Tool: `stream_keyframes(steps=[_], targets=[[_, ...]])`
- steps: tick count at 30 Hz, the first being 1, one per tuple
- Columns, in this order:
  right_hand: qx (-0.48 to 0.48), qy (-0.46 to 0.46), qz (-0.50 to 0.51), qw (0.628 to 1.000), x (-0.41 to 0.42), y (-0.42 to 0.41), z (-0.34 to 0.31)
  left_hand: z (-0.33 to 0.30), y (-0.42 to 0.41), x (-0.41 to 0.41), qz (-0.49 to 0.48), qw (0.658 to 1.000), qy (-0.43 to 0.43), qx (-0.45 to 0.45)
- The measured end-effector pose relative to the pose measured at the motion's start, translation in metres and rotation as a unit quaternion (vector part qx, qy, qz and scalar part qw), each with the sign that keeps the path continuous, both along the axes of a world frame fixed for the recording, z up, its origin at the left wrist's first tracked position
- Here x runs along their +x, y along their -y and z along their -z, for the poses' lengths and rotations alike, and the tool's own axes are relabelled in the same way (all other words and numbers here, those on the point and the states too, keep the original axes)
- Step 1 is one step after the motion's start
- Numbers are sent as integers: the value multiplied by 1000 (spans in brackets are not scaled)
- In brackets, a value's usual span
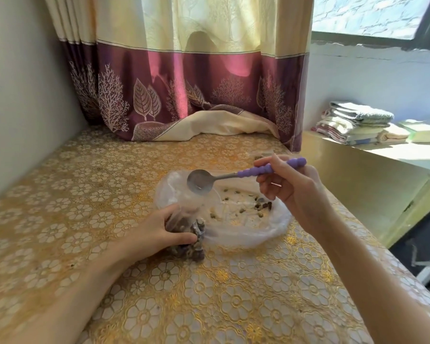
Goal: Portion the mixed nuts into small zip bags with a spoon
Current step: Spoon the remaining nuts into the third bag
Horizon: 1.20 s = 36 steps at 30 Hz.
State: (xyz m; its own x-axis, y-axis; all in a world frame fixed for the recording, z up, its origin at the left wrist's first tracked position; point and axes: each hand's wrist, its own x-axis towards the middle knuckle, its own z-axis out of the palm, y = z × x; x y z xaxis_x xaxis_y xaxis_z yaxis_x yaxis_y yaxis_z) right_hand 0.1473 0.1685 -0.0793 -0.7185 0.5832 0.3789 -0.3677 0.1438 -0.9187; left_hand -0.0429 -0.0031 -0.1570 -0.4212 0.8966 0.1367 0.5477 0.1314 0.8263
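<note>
left hand pinches the nut-filled bag on the counter, right hand grips the empty spoon at 12 o'clock above it, so scoop the scattered nuts at 3 o'clock while keeping the bag's mouth open.

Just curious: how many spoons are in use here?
1. The spoon, empty, is in the right hand, above the big bag. Others may be out of view.
</note>
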Motion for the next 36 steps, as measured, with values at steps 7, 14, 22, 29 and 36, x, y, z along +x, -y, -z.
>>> stream_keyframes(steps=[7, 14, 22, 29, 36], targets=[[-99, -53, 98, 989, 12, -12, 16, -1, -3, 9, -37, 994, 72, 68], [-72, 55, 222, 971, 33, -15, 63, -1, -9, 11, -82, 990, 68, 92], [37, 57, 320, 945, 42, -12, 72, 7, -11, 22, -69, 990, -82, 86], [114, 82, 389, 911, 31, -18, 75, 8, -10, 22, -59, 986, -117, 98], [118, 83, 409, 901, 12, -28, 73, -1, -5, 31, -5, 985, -137, 100]])
